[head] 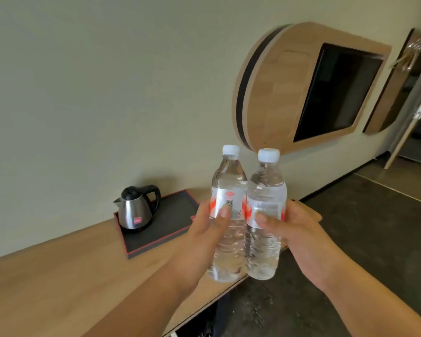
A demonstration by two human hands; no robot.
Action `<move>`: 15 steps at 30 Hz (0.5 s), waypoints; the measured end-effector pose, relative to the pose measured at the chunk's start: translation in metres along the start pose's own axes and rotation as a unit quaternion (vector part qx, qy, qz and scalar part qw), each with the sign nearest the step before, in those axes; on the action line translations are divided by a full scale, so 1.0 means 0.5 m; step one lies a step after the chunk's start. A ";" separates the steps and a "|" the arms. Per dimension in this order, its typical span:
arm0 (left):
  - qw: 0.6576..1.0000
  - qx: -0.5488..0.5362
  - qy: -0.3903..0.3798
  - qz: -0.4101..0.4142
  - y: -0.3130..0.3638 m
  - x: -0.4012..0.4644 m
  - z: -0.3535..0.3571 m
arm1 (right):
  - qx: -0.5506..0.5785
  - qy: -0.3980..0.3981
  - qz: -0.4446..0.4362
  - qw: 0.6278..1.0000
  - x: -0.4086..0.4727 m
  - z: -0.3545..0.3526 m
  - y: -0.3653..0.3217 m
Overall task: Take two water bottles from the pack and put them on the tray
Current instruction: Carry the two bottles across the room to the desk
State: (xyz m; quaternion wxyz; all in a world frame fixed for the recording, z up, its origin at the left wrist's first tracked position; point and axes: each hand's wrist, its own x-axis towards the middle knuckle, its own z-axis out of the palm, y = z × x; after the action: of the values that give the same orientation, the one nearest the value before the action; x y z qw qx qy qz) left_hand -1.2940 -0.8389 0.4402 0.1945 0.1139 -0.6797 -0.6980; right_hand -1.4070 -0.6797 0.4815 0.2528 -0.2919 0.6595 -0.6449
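I hold two clear water bottles upright and side by side in the air, their sides touching. My left hand point(206, 235) grips the left bottle point(225, 190) around its red and white label. My right hand point(294, 237) grips the right bottle point(265, 188) the same way. Both bottles have white caps and are full. The dark tray point(173, 215) with a red rim lies on the wooden counter to the left of and beyond the bottles. The pack is not in view.
A steel electric kettle point(136, 207) with a black handle stands on the tray's left part. The wooden counter point(58, 276) runs along the wall; its front edge passes under the bottles. A wall-mounted wooden panel with a dark screen point(336, 91) hangs above right. Dark floor lies to the right.
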 end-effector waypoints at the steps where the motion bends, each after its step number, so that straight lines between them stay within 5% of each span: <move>1: 1.000 0.011 -0.006 0.002 -0.004 0.035 -0.015 | -0.021 -0.011 0.004 1.000 0.037 -0.012 0.001; 9: 0.994 0.104 -0.007 -0.025 -0.065 0.237 -0.119 | -0.101 -0.131 0.028 0.986 0.315 -0.067 0.077; 15: 0.957 0.250 0.119 -0.083 -0.142 0.302 -0.147 | -0.128 -0.239 0.051 0.961 0.492 -0.068 0.185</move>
State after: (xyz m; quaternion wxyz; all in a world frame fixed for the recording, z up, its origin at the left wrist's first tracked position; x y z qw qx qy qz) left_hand -1.4068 -0.9696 0.3819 0.1801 0.2971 -0.7928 -0.5008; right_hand -1.6093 -0.8308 0.4008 0.3961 -0.4337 0.6706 -0.4531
